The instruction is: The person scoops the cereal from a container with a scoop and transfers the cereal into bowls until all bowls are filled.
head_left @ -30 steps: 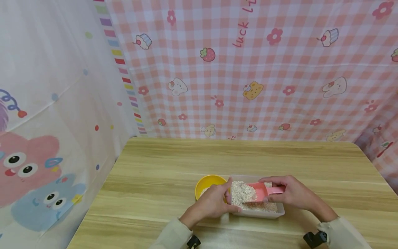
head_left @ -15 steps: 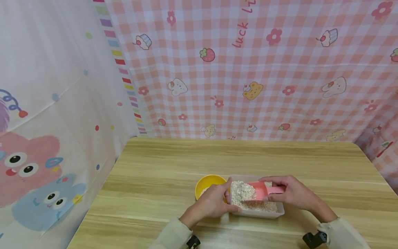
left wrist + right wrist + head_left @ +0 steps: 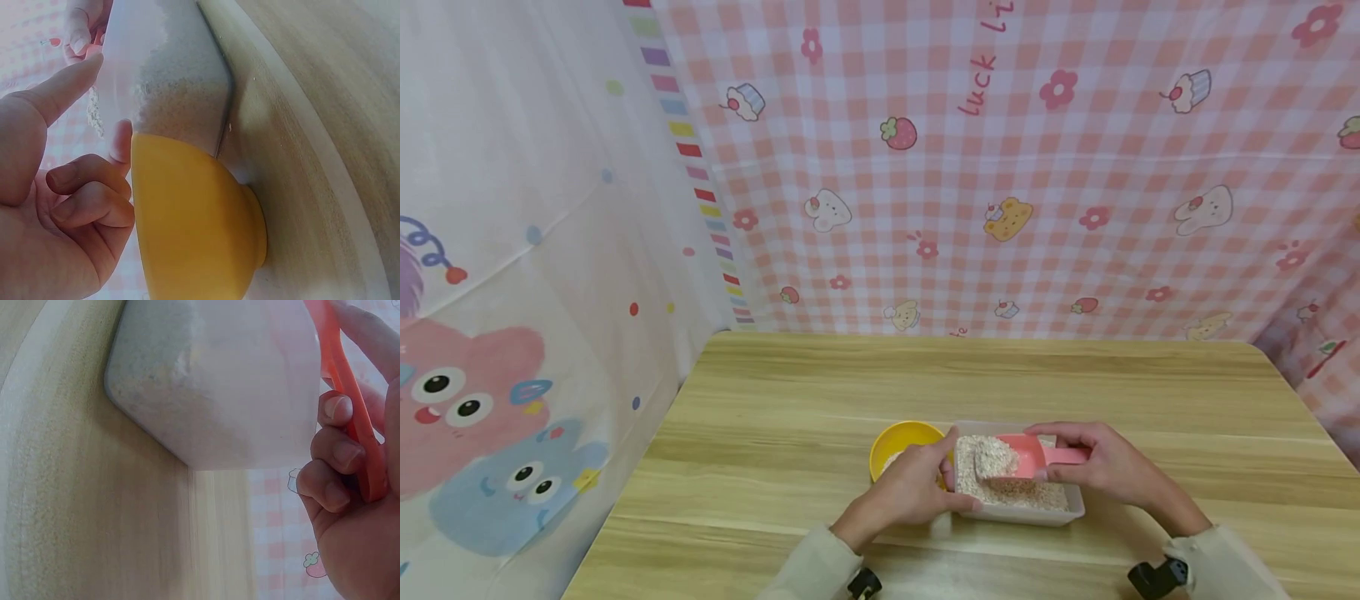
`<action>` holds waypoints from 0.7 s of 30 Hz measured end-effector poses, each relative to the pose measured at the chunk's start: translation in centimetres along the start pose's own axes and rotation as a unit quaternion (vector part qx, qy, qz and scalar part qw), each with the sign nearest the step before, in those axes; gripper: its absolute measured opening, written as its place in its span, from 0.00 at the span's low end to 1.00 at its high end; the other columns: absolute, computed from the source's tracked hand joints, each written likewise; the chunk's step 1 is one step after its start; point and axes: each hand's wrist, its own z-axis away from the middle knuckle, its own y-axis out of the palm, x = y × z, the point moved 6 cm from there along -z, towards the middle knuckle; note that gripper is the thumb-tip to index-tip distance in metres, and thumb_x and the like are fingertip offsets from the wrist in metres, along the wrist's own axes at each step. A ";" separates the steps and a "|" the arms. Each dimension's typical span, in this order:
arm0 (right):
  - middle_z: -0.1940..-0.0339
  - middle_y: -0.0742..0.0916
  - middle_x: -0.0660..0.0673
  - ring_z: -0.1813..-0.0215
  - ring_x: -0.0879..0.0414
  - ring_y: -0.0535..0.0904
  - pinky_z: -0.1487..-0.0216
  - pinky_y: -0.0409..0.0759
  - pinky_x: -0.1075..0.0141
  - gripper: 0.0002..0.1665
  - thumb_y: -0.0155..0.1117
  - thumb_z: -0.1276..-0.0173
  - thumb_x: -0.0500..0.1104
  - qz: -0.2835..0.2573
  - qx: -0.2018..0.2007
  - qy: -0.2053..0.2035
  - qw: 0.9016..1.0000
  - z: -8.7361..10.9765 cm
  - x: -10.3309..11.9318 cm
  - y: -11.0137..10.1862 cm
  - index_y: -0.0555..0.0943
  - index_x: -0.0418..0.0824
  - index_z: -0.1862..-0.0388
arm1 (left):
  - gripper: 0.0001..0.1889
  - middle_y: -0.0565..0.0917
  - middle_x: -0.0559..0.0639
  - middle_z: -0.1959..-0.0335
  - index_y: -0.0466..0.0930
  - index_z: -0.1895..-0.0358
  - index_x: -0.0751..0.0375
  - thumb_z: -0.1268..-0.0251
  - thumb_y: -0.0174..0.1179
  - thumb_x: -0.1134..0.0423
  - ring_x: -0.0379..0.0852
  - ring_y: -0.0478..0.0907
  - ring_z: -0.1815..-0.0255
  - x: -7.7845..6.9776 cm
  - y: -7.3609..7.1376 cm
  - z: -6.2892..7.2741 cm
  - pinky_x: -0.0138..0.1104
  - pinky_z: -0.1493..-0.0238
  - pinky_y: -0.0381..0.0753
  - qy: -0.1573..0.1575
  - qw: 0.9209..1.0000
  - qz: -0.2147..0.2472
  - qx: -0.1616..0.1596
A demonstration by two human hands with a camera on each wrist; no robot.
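My right hand (image 3: 1101, 458) grips the handle of a pink scoop (image 3: 1033, 456), its fingers curled round it in the right wrist view. Pale flakes that look like oats (image 3: 996, 458) are heaped at the scoop's mouth, over a translucent white plastic container (image 3: 1060, 518) holding more of them. At the container's left end my left hand (image 3: 910, 487) holds the rim between thumb and index finger, the other fingers curled in. Just beyond this hand stands a yellow bowl (image 3: 895, 437), partly hidden by it, with some flakes inside. The bowl's side (image 3: 187, 219) shows close against the container in the left wrist view.
Everything stands on a wood-grain table (image 3: 790, 417). Behind its far edge hangs a pink checked cloth (image 3: 865, 258), and a white cartoon-printed cloth (image 3: 587, 275) hangs on the left. Black wrist devices (image 3: 1157, 577) sit at the sleeves.
The scoop has come up slightly and levelled out, with a rounded heap of flakes now sitting in its mouth. My left hand, the container and the bowl have stayed in place.
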 end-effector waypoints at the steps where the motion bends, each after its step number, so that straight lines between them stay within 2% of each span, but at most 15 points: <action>1: 0.77 0.78 0.57 0.78 0.70 0.65 0.81 0.69 0.70 0.27 0.72 0.37 0.38 -0.004 0.000 -0.001 1.000 0.0 0.0 0.0 0.79 0.36 0.39 | 0.53 0.75 0.35 0.77 0.55 0.23 0.64 0.49 0.76 0.50 0.34 0.65 0.81 0.0 0.0 0.0 0.26 0.76 0.68 0.001 1.000 0.004 -0.001; 5: 0.66 0.86 0.49 0.75 0.69 0.72 0.78 0.75 0.69 0.27 0.70 0.36 0.36 -0.014 0.003 -0.004 1.000 0.1 0.0 0.0 0.77 0.33 0.38 | 0.50 0.76 0.37 0.75 0.58 0.23 0.62 0.48 0.75 0.50 0.34 0.63 0.84 0.2 -0.4 0.2 0.27 0.79 0.65 0.001 1.000 0.023 -0.012; 11: 0.60 0.86 0.36 0.73 0.68 0.74 0.77 0.77 0.68 0.28 0.72 0.37 0.38 -0.012 -0.005 0.001 1.000 0.0 -0.2 -0.1 0.78 0.34 0.38 | 0.41 0.77 0.39 0.72 0.68 0.28 0.61 0.45 0.74 0.51 0.34 0.60 0.86 0.7 -1.7 0.8 0.27 0.81 0.62 0.007 0.998 0.045 -0.046; 16: 0.63 0.85 0.39 0.74 0.68 0.72 0.78 0.75 0.68 0.27 0.73 0.38 0.39 -0.008 -0.014 0.003 1.000 0.0 -0.3 -0.1 0.79 0.35 0.39 | 0.38 0.78 0.40 0.70 0.70 0.31 0.63 0.44 0.73 0.52 0.33 0.62 0.85 1.2 -2.7 1.3 0.26 0.82 0.63 0.018 0.995 0.072 -0.064; 21: 0.68 0.85 0.44 0.76 0.68 0.71 0.79 0.74 0.68 0.27 0.73 0.39 0.39 -0.007 -0.022 0.006 1.000 -0.1 -0.4 -0.1 0.80 0.36 0.40 | 0.36 0.79 0.39 0.69 0.72 0.32 0.61 0.41 0.71 0.50 0.34 0.62 0.84 2.1 -3.6 1.8 0.27 0.83 0.63 0.011 0.993 0.081 -0.079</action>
